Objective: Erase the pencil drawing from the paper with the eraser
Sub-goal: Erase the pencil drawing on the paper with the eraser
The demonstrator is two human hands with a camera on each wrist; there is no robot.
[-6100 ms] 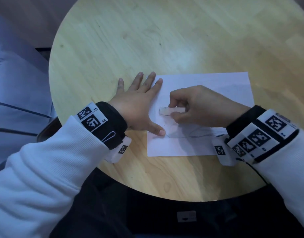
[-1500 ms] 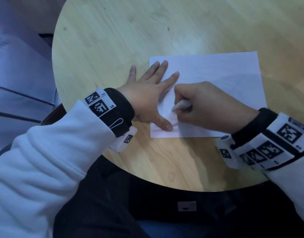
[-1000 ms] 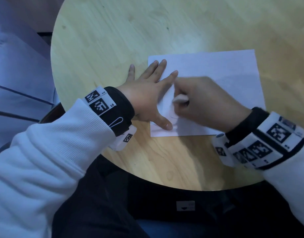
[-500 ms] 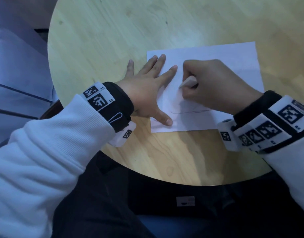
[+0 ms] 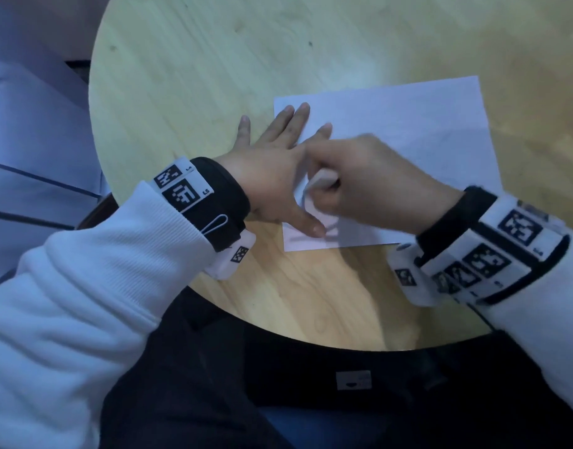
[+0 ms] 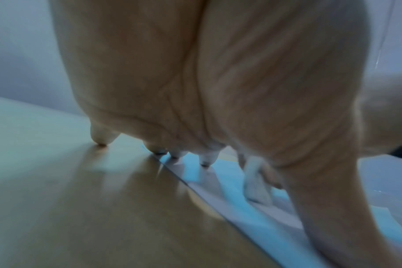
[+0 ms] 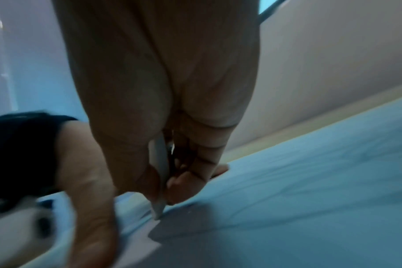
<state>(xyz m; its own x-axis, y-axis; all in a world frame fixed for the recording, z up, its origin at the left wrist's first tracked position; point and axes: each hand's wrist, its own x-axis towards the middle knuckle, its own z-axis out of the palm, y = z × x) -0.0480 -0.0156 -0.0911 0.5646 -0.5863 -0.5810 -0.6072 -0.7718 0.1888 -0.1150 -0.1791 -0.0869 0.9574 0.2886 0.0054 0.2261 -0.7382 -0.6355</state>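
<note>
A white sheet of paper (image 5: 408,124) lies on the round wooden table (image 5: 213,59). My left hand (image 5: 278,166) lies flat, fingers spread, pressing down the sheet's left edge; its fingertips (image 6: 204,159) touch paper and wood. My right hand (image 5: 359,179) pinches a small white eraser (image 5: 320,183) between thumb and fingers and holds its tip on the paper close to my left thumb. In the right wrist view the eraser (image 7: 160,181) points down onto the paper (image 7: 310,181). Faint pencil lines (image 5: 330,233) show near the sheet's lower left corner. The right hand is motion-blurred.
The table's near rim (image 5: 311,335) curves just above my dark lap (image 5: 311,400). A bluish-grey floor or surface (image 5: 26,124) lies off the table's left side. Bare wood surrounds the paper.
My right hand has swept the eraser back down and to the left, from the middle of the sheet towards my left thumb. The left hand still presses the paper in the same spot.
</note>
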